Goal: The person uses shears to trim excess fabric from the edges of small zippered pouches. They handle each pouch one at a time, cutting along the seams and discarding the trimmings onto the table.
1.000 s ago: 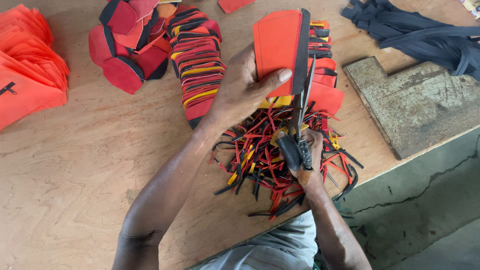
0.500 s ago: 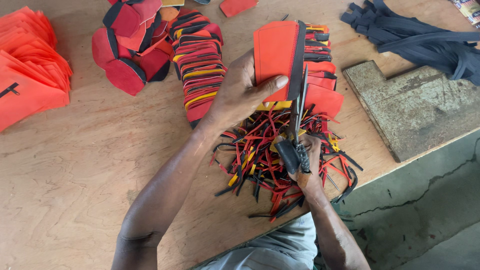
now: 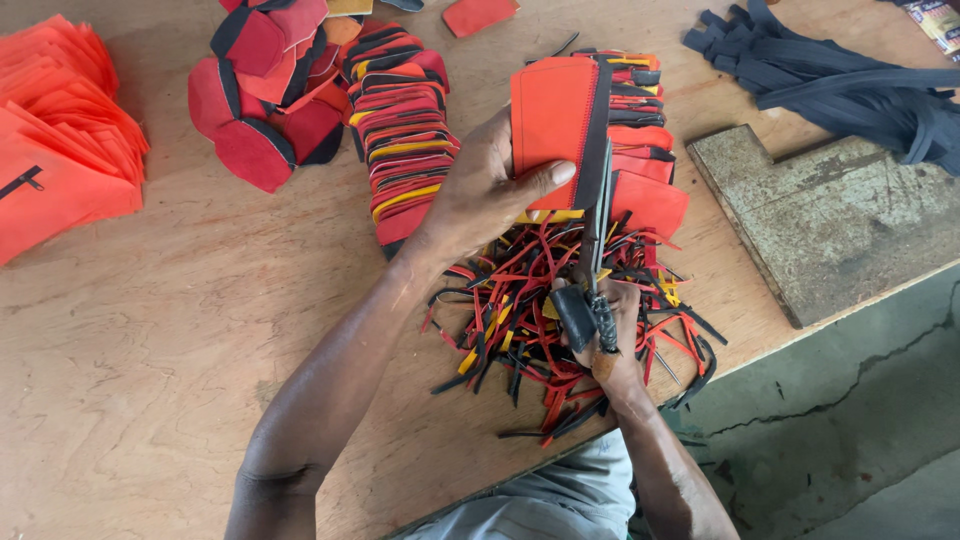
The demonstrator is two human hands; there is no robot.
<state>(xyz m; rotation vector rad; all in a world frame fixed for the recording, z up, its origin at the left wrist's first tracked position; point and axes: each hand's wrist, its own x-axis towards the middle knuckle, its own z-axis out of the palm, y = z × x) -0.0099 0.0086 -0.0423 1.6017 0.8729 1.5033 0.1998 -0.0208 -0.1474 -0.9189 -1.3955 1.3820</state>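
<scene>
Our left hand (image 3: 490, 190) is closed on an orange fabric piece (image 3: 555, 120) with a black strip down its right edge, thumb pressed flat across the lower front and fingers curled behind it. We hold it upright above the table (image 3: 150, 350). Our right hand (image 3: 610, 330) is wrapped tight around the dark handles of a pair of scissors (image 3: 597, 250), whose blades point up along the black edge of the piece; we cannot tell how far the blades are parted. Beneath both hands lies a heap of red, black and yellow trimmings (image 3: 540, 330). Just behind the held piece sits a stack of similar pieces (image 3: 640, 160), with another row of them (image 3: 400, 140) to its left. Well apart at the far left lie folded orange cloths (image 3: 60, 170), and dark straps (image 3: 840, 90) lie at the upper right beside a grey slab (image 3: 830, 220).
</scene>
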